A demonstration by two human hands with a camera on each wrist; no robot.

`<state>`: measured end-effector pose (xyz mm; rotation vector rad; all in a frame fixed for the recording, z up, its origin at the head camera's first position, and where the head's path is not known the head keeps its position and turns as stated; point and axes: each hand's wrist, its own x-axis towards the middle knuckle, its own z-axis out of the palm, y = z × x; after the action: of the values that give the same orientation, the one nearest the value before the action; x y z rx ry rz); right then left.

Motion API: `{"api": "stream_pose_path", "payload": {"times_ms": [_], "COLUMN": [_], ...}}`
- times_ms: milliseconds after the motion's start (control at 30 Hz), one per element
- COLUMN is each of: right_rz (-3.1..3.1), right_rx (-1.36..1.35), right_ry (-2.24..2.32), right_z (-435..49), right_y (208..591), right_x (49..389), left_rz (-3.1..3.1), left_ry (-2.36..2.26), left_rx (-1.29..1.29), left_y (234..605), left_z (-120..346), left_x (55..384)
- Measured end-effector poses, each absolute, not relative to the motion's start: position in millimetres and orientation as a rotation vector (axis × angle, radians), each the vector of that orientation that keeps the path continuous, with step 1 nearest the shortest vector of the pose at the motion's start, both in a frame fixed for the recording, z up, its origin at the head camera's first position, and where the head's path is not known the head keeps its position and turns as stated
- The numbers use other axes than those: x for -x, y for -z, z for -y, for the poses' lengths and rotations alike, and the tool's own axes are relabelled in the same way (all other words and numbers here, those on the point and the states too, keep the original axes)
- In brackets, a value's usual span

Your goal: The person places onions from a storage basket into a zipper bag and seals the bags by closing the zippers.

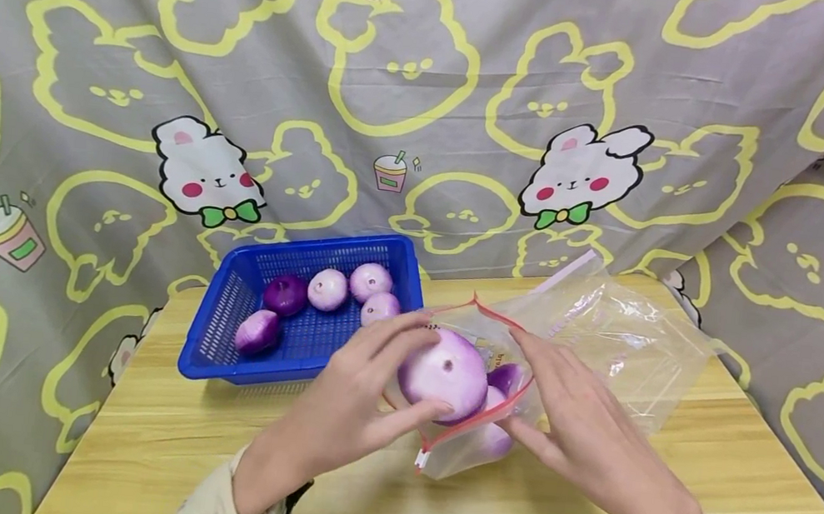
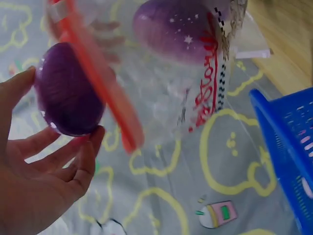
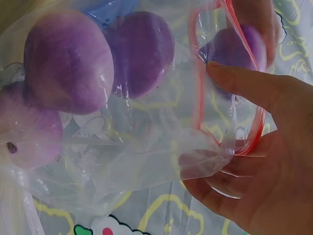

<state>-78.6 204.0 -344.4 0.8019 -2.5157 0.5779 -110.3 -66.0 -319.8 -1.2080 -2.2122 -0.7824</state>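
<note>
Clearly, much of what the plastic bag holds is hard to make out from the head camera: its near wall, its red zip strip and the left hand cover most of the inside, so only parts of purple onions show behind the one being held. That held onion sits at the bag's open mouth, gripped between the left thumb and fingers. The right hand is closed around the other side of the mouth, thumb and fingers holding the plastic near the strip. The left hand and the bag hide the near right corner of the blue basket, where five onions lie; both sleeves are cut off at the bottom edge.

The right wrist view gives what the head view withholds: three onions inside the bag, two of them overlapping and one cut off at the left edge. The left wrist view alone shows red lettering and white stars on the bag beside one bagged onion, with the basket cropped at the right. The strip is blurred there, so whether the held onion is fully within the mouth is, fairly, uncertain. Bag and basket are on the wooden table, before a patterned curtain.
</note>
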Motion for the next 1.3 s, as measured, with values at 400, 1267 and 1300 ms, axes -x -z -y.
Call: {"api": "stream_pose_path", "payload": {"times_ms": [400, 1267, 1300], "right_rz": [2.462, 2.427, 2.429], "right_rx": [-0.863, -0.879, -0.879], "right_ry": [-0.611, -0.704, -0.703], "right_z": [-192.5, -181.6, -181.4], "right_y": [345.0, 349.6, 349.6], "right_x": [75.4, 74.0, 73.9], "left_rz": [2.305, 2.339, 2.349], "left_ry": [0.363, 0.244, 0.229], "left_rx": [1.126, 1.372, 1.393], "left_y": [330.8, 332.5, 332.5], "left_z": [41.2, 40.3, 40.8], "left_x": [111.4, 112.5, 112.6]}}
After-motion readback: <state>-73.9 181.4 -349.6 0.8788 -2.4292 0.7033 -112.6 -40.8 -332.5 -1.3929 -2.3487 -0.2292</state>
